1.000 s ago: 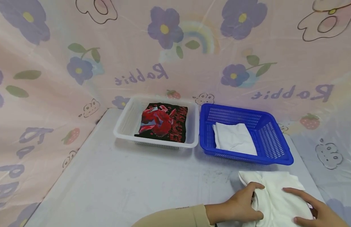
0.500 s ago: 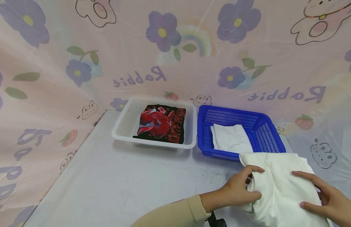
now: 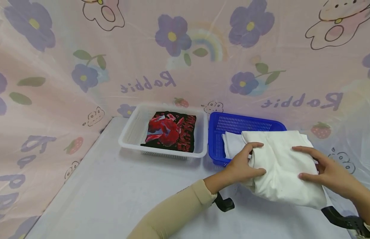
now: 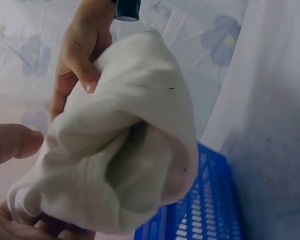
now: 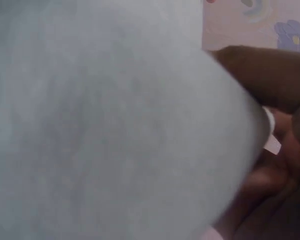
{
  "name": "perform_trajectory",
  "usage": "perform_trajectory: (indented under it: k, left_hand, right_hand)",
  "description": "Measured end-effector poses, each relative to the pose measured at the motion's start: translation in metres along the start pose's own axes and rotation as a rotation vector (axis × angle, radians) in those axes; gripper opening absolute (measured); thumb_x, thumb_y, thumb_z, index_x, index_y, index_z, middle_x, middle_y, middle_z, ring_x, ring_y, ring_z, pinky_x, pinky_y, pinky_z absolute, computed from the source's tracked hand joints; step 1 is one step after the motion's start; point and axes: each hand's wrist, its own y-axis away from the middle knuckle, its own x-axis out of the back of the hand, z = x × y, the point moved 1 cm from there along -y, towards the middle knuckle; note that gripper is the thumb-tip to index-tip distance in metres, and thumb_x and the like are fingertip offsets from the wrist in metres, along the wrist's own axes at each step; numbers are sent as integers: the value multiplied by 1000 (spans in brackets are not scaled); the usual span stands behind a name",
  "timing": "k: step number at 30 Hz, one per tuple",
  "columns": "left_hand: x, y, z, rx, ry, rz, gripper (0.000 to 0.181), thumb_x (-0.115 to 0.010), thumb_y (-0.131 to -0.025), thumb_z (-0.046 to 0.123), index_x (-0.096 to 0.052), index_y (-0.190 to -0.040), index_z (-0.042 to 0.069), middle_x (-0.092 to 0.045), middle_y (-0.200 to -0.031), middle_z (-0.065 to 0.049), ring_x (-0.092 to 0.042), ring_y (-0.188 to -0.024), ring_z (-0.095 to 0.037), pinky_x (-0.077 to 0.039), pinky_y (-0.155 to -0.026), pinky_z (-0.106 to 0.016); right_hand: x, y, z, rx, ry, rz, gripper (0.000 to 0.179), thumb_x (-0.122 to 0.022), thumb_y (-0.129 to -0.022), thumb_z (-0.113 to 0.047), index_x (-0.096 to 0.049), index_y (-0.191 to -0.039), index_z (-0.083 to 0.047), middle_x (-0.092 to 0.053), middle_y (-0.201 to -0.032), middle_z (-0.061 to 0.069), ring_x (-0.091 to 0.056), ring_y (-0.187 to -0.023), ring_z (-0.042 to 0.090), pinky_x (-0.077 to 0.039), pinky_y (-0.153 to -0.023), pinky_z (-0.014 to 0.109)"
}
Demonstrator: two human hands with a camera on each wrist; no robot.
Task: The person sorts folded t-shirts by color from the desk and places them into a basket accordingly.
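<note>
Both hands carry a folded white garment (image 3: 283,166) in the air, over the front right part of the blue basket (image 3: 218,142). At its left edge my left hand (image 3: 240,166) grips the cloth, thumb on top and some fingers underneath. My right hand (image 3: 328,167) holds the opposite edge the same way, its lower fingers mostly hidden. In the left wrist view the folded layers of the garment (image 4: 125,100) bulge open at the end. Inside the blue basket lies another folded white cloth (image 3: 231,144), partly covered by the carried one.
Left of the blue basket, close beside it, stands a white basket (image 3: 128,139) with a folded black garment printed in red (image 3: 170,132). Both sit on a white table (image 3: 113,192) near the back, against a patterned curtain (image 3: 143,49).
Both hands have lifted the folded white garment from the front right of the table and moved it forward, up and slightly left, over the blue basket. The baskets stay in place.
</note>
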Motion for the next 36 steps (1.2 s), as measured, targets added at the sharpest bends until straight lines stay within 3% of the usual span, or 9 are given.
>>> perform_trajectory:
  k: [8, 13, 15, 18, 22, 26, 29, 32, 36]
  left_hand:
    - [23, -38, -11, -43, -9, 94, 72, -72, -82, 8, -40, -141, 33, -45, -144, 6, -46, -125, -8, -43, -98, -25]
    - [32, -61, -26, -38, 1, 144, 71, -71, -83, 5, -40, -142, 31, -42, -148, 6, -42, -134, -12, -42, -103, -30]
    - [34, -68, -34, -4, -3, 175, 70, -71, -83, 5, -41, -140, 33, -43, -147, 6, -42, -134, -12, -43, -103, -32]
    - [35, -80, -46, 60, 0, 230, 69, -72, -83, 4, -44, -138, 36, -43, -148, 7, -41, -135, -13, -45, -99, -33]
    - [37, -94, -60, 131, -6, 287, 68, -70, -83, 1, -46, -136, 35, -42, -149, 5, -45, -130, -16, -48, -80, -30]
    - [39, -103, -73, 208, -11, 304, 68, -67, -82, -4, -48, -136, 33, -43, -149, 0, -56, -95, -22, -41, -58, -29]
    - [40, -106, -81, 277, -38, 307, 68, -67, -81, -6, -49, -135, 31, -44, -148, -1, -53, -83, -23, -37, -52, -28]
    - [39, -108, -87, 337, -96, 306, 66, -69, -81, -5, -50, -135, 29, -48, -145, -3, -53, -86, -22, -38, -53, -28]
    - [35, -111, -93, 399, -113, 284, 64, -69, -81, -4, -50, -134, 26, -54, -138, -8, -51, -77, -22, -39, -52, -29]
  right_hand:
    - [9, -49, -8, -29, -23, -1, 80, -74, -85, -25, -28, -151, -25, -26, -146, 30, -58, -89, -2, -53, -62, 29]
    - [5, -78, 1, -58, -52, 23, 77, -73, -86, -32, -32, -151, -26, -28, -149, 30, -57, -110, 30, -54, -67, 30]
    - [1, -87, 6, -73, -59, 43, 75, -73, -86, -35, -35, -150, -24, -32, -148, 30, -53, -114, 41, -54, -68, 31]
    - [-4, -99, 10, -95, -56, 70, 73, -71, -86, -39, -38, -148, -21, -36, -146, 30, -51, -116, 44, -54, -72, 35]
    - [-13, -112, 16, -104, -51, 106, 69, -70, -87, -38, -40, -147, -20, -32, -151, 28, -50, -119, 43, -52, -76, 36]
    - [-26, -124, 24, -95, -77, 128, 66, -69, -89, -32, -41, -147, -18, -27, -154, 25, -48, -116, 41, -49, -72, 30]
    - [-39, -132, 33, -110, -89, 122, 65, -71, -88, -29, -43, -145, -16, -28, -154, 26, -42, -126, 45, -50, -86, 45]
    - [-49, -140, 42, -148, -104, 89, 67, -71, -87, -28, -42, -146, -16, -24, -156, 25, -28, -138, 50, -34, -103, 64]
    - [-58, -144, 54, -205, -118, 53, 68, -70, -88, -28, -40, -148, -17, -19, -158, 23, -16, -142, 51, -21, -108, 68]
